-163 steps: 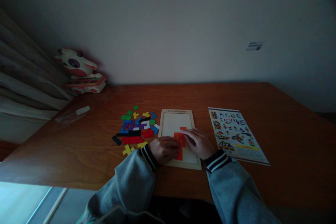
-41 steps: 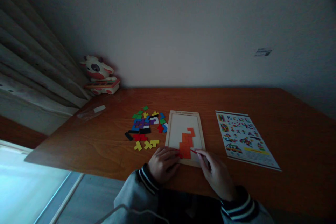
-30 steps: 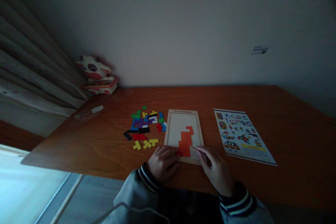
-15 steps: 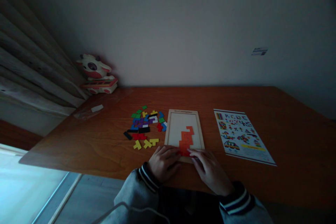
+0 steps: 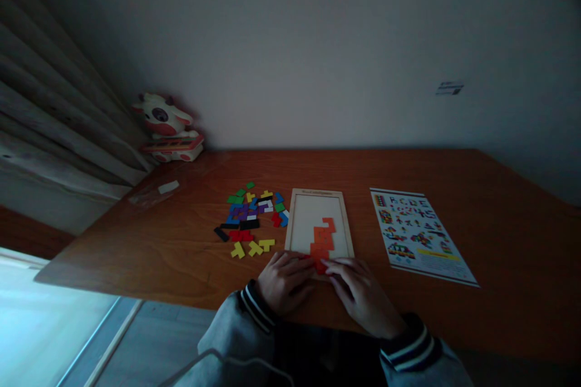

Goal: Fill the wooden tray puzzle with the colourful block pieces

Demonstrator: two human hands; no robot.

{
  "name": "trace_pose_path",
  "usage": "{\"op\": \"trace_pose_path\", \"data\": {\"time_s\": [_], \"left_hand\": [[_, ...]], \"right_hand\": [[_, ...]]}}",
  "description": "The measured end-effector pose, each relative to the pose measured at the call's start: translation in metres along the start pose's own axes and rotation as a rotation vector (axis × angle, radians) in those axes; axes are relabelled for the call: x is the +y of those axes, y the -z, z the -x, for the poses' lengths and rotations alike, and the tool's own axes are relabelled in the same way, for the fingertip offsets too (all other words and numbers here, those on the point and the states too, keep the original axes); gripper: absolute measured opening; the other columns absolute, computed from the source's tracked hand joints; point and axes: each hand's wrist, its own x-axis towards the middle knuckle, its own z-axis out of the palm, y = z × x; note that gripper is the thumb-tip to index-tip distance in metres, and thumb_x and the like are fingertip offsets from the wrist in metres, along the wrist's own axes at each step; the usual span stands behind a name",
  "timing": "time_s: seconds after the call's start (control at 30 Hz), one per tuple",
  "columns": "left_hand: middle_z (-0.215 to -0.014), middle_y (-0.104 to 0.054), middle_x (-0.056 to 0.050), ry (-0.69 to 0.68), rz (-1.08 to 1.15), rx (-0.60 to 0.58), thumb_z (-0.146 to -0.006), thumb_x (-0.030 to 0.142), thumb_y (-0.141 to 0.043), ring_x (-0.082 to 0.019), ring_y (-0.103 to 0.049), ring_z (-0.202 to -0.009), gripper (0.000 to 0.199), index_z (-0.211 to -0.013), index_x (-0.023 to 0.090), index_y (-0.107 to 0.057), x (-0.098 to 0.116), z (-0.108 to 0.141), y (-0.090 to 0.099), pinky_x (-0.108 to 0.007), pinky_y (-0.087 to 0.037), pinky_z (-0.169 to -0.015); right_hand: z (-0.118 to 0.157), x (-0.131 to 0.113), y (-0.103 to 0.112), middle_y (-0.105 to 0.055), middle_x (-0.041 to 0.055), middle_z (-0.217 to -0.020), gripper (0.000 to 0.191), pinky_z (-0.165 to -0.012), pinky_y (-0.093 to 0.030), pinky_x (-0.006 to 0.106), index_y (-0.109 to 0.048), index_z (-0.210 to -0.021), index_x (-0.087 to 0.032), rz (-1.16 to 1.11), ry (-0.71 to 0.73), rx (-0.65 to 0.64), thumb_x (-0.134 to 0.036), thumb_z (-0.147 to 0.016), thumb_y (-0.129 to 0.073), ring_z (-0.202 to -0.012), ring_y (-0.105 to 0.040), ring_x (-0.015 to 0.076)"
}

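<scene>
A wooden tray with a pale floor lies in front of me, several orange pieces joined in its lower middle. Red pieces sit at its near end, between my hands. My left hand rests over the near left corner, its fingertips at the red pieces' left side. From the right, my right hand has thumb and index finger at the right red piece. Both hands have their fingers bent together, and the fingertips partly cover the pieces.
Loose coloured pieces are spread left of the tray. A printed pattern sheet lies to the right. At the far left stand a cow toy and a clear plastic bag. A cable crosses my left sleeve.
The right red piece has shifted slightly at the tray's near end, and my right fingertips have moved a little left with it. My left hand has barely moved.
</scene>
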Motion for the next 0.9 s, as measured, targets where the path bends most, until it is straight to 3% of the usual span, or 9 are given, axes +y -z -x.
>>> {"op": "trace_pose_path", "data": {"time_s": [0.2, 0.33, 0.57, 0.77, 0.9], "left_hand": [[-0.114, -0.073, -0.008, -0.023, 0.01, 0.047, -0.093, 0.03, -0.059, -0.024, -0.064, -0.106, 0.025, -0.114, 0.021, -0.069, 0.0, 0.0, -0.001, -0.042, -0.051, -0.091], [-0.115, -0.073, -0.006, 0.004, 0.011, 0.076, -0.092, 0.029, -0.061, -0.024, -0.064, -0.108, 0.025, -0.114, 0.022, -0.069, 0.0, 0.001, 0.0, -0.042, -0.052, -0.09], [-0.115, -0.072, -0.006, 0.248, -0.101, 0.295, -0.093, 0.018, -0.058, -0.023, -0.065, -0.104, 0.025, -0.113, 0.024, -0.069, -0.021, 0.022, 0.012, -0.04, -0.053, -0.088], [-0.113, -0.072, -0.006, 0.376, -0.25, 0.304, -0.093, 0.022, -0.058, -0.024, -0.066, -0.101, 0.022, -0.112, 0.024, -0.07, -0.046, 0.048, 0.03, -0.041, -0.053, -0.085], [-0.114, -0.072, -0.007, 0.495, -0.31, 0.319, -0.091, 0.031, -0.063, -0.025, -0.066, -0.1, 0.025, -0.114, 0.024, -0.069, -0.054, 0.058, 0.031, -0.043, -0.053, -0.087]], "right_hand": [[0.001, 0.0, 0.0, -0.071, 0.0057, -0.108, 0.022, -0.09, -0.056, 0.04, -0.061, -0.11, -0.025, -0.005, -0.002, -0.032, -0.013, -0.093, -0.053, -0.101, -0.066, 0.0203], [0.0, 0.0, 0.003, -0.07, 0.0053, -0.118, 0.019, -0.093, -0.056, 0.04, -0.061, -0.108, -0.026, -0.025, 0.025, -0.012, -0.015, -0.094, -0.053, -0.108, -0.065, 0.0203], [0.003, 0.006, 0.003, -0.07, 0.0057, -0.111, 0.021, -0.092, -0.057, 0.039, -0.062, -0.114, -0.027, -0.01, -0.041, 0.163, -0.021, -0.095, -0.055, -0.104, -0.067, 0.0205], [0.006, 0.009, 0.003, -0.068, 0.0051, -0.102, 0.022, -0.085, -0.058, 0.035, -0.065, -0.115, -0.028, 0.051, -0.021, 0.202, -0.024, -0.095, -0.056, -0.094, -0.068, 0.0194], [0.006, 0.009, 0.004, -0.068, 0.0054, -0.101, 0.023, -0.083, -0.059, 0.034, -0.066, -0.115, -0.028, 0.06, -0.019, 0.225, -0.026, -0.095, -0.056, -0.093, -0.069, 0.02]]}}
